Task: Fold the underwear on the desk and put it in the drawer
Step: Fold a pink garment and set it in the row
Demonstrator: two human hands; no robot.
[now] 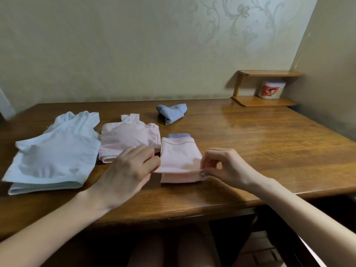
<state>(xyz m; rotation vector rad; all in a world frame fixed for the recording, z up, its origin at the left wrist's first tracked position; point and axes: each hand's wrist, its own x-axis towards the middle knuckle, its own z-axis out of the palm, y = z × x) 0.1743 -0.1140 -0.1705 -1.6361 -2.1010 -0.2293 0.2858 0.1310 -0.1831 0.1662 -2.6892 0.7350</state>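
Pink underwear [181, 160]: lying centre frame on the desk [269, 151], half folded. Left hand [133, 166] and right hand [221, 166] are each pinching an end of its lifted flap. Risk: uneven pulling skewing the layers; flap springing open once released.

The desk [250, 143] under the left hand [133, 166] and right hand [221, 166] is glossy varnished wood. Between them, the underwear [179, 158] is soft matt cloth. Beyond them, the blue cloth [171, 112] is ribbed. The shelf [265, 102] is smooth polished wood.
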